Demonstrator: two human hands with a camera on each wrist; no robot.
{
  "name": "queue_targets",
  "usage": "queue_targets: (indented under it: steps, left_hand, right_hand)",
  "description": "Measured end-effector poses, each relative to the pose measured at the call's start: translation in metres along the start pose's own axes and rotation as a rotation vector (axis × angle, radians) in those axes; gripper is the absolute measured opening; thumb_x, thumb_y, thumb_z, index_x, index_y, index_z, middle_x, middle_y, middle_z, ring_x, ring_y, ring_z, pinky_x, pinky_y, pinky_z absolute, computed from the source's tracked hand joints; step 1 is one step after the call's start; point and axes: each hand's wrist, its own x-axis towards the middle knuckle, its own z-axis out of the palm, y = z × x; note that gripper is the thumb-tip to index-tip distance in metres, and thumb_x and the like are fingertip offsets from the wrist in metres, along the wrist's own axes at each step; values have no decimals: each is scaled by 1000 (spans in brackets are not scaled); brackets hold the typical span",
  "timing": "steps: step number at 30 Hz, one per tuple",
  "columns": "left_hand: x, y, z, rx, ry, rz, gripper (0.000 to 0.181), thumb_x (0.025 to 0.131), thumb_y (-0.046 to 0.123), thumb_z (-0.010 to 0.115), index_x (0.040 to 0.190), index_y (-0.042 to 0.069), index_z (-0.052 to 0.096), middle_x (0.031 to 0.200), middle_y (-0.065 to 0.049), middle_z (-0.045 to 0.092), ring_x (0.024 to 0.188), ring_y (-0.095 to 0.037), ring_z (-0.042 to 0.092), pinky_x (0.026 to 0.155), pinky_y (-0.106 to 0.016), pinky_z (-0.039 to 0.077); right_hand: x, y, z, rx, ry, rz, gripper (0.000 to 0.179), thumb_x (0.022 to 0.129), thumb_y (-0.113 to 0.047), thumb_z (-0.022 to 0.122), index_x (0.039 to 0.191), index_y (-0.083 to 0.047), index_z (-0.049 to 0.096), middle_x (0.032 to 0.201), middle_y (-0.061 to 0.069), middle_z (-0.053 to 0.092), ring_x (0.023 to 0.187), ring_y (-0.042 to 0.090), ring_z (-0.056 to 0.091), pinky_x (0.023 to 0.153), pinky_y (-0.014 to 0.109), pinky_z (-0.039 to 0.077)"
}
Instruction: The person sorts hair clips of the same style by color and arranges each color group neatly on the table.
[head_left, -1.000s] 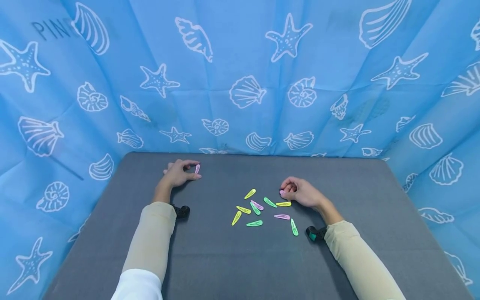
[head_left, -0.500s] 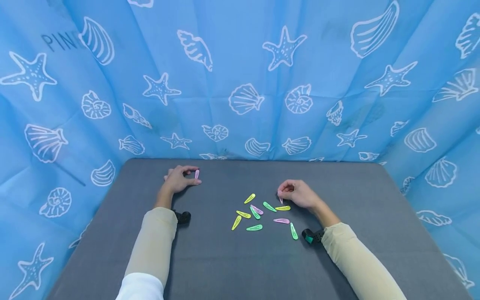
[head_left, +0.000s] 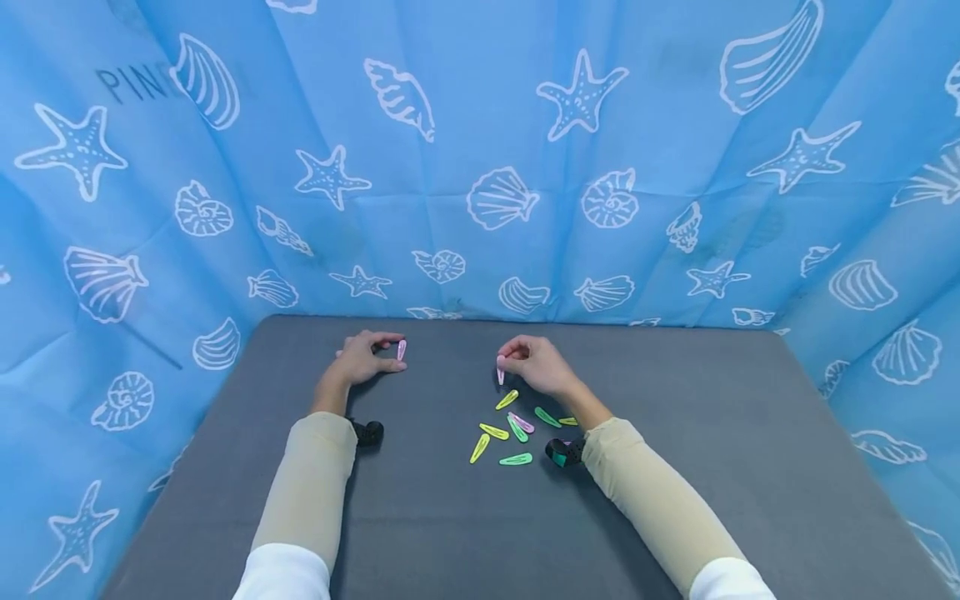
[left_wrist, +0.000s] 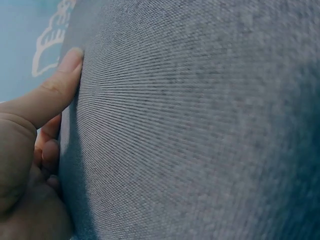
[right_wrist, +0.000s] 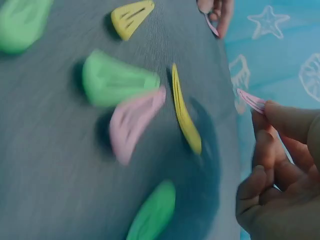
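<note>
Head view: on a dark grey cloth-covered tabletop point(head_left: 450, 517), the left hand point(head_left: 363, 357), at far left, grasps a slim pink metal-look hair clip point(head_left: 401, 351) by its ends between thumb and finger. Right of it, the right hand point(head_left: 542, 364) pinches a matching pink teardrop-shaped clip point(head_left: 500, 373). Just nearer lie scattered yellow clips point(head_left: 493, 432), green clips point(head_left: 516, 459) and loose pink clips point(head_left: 523, 425). A blue shell-print curtain point(head_left: 450, 125) hangs at the far side.

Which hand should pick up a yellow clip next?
Probably the right hand: it's nearer the yellow clips than the left hand, though it must first release its pink clip.
</note>
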Motion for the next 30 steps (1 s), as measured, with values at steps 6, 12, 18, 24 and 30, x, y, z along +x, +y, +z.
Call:
queue_targets:
  steps: [6, 12, 18, 24, 30]
  left_hand:
    - [2, 1, 3, -26, 2, 0, 63, 88, 41, 80, 145, 28, 58, 139, -13, 52, 138, -42, 31, 112, -65, 18]
    - [1, -1, 1, -20, 24, -30, 63, 86, 41, 82, 143, 28, 60, 139, -13, 52, 138, -41, 31, 111, -64, 20]
    - [3, -1, 1, 15, 28, -20, 63, 86, 43, 81, 143, 29, 59, 136, -12, 54, 133, -40, 35, 109, -64, 21]
    - [3, 1, 1, 1, 41, -16, 61, 86, 41, 81, 142, 29, 61, 133, -11, 55, 131, -38, 36, 108, -62, 22]
    - [3, 1, 1, 2, 50, -17, 60, 87, 41, 80, 143, 29, 60, 134, -11, 55, 130, -38, 37, 107, -62, 22]
  right_hand:
    - [32, -12, 34, -36, 59, -6, 14, 97, -20, 71, 103, -8, 72, 91, 6, 70, 78, 14, 59, 68, 26, 45]
    - [63, -27, 69, -60, 66, -3, 13, 98, -20, 70, 102, -8, 73, 93, 6, 74, 79, 14, 64, 70, 25, 47]
    - [80, -40, 95, -33, 102, 14, 11, 97, -19, 71, 100, -9, 74, 94, 7, 73, 80, 16, 65, 71, 27, 49]
    - [90, -46, 111, -78, 134, 25, 10, 99, -19, 68, 99, -9, 72, 95, 7, 72, 83, 18, 65, 75, 32, 52]
    - [97, -47, 121, -253, 155, 35, 13, 99, -19, 67, 103, -9, 73, 100, 8, 70, 89, 21, 64, 82, 37, 52]
